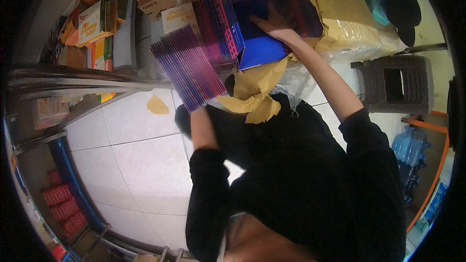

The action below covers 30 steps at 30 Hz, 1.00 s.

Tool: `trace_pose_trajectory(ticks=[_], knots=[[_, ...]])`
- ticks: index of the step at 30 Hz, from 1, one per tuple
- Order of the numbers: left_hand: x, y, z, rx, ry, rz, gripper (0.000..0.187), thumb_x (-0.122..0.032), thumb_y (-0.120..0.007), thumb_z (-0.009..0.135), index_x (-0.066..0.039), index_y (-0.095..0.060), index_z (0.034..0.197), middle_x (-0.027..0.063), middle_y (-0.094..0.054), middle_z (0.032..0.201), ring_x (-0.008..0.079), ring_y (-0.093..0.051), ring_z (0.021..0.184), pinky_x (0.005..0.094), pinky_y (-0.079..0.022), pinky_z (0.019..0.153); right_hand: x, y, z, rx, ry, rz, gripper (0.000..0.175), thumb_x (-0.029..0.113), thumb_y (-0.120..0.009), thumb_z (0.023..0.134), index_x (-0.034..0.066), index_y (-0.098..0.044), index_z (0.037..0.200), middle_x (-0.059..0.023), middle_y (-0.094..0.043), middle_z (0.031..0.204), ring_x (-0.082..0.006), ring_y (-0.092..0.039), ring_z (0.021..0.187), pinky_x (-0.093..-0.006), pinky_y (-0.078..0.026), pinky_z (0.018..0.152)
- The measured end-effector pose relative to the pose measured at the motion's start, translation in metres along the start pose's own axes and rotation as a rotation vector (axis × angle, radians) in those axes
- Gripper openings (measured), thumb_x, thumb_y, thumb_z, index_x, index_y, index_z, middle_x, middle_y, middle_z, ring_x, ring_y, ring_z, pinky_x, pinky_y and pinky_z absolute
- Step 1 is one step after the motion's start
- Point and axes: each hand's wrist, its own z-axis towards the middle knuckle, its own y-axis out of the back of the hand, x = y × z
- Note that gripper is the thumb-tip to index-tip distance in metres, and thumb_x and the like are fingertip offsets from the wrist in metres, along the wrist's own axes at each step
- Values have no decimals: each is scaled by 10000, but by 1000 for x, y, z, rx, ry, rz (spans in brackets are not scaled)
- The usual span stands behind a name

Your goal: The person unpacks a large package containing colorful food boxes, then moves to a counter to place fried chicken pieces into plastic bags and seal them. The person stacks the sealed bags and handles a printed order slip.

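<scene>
A thick, slightly fanned stack of thin blue-and-purple printed booklets or flat cartons (189,69) rests on my left hand (199,111). Most of that hand is hidden beneath the stack; only the wrist side shows. My right hand (275,25) reaches into the torn opening of a brown-paper-wrapped package (346,25). Its thumb points left, over a blue printed surface (262,52), while shadow makes the other fingers hard to read. Beside it, more of the same thin items (214,32) stand packed on edge. A torn brown paper flap (255,91) hangs towards my lap.
Stacks of small printed booklets or packets (96,23) fill the left surface, behind a metal rail (72,80). A grey plastic stool (397,85) stands right, above blue plastic bottles (409,149). Red packs (63,203) sit lower left. A paper scrap (157,105) lies on the tiled floor (145,167).
</scene>
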Motion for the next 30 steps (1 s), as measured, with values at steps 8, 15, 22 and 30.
trace_pose_trajectory(ticks=[8,15,22,30], knots=[[-9,4,-3,8,-3,-2,797,-137,-722,633,0,-377,1339,175,-575,1177,295,-591,1044,446,-482,921,78,21,-32,409,-136,711,275,310,-636,816,188,-527,1036,4,-538,933,-113,-556,885,-303,-496,683],[-5,9,-2,2,0,-2,807,-125,-725,627,0,-371,1342,174,-572,1181,294,-587,1050,444,-478,925,57,-3,-40,-431,-68,-603,810,684,-391,819,-22,-576,1170,-286,-583,1134,-431,-531,1119,-452,-380,963],[-1,12,-10,-10,3,0,818,-112,-727,621,0,-366,1346,173,-568,1185,294,-584,1057,441,-475,930,104,5,-59,247,92,-283,435,358,-462,856,-13,-678,790,-234,-650,778,-425,-635,767,-486,-493,737],[6,17,-23,-46,18,20,830,-97,-730,614,0,-359,1350,173,-565,1190,294,-580,1064,439,-471,936,154,-31,-82,93,560,-182,175,83,-542,767,-31,-646,851,-204,-628,723,-374,-643,727,-485,-497,685]])
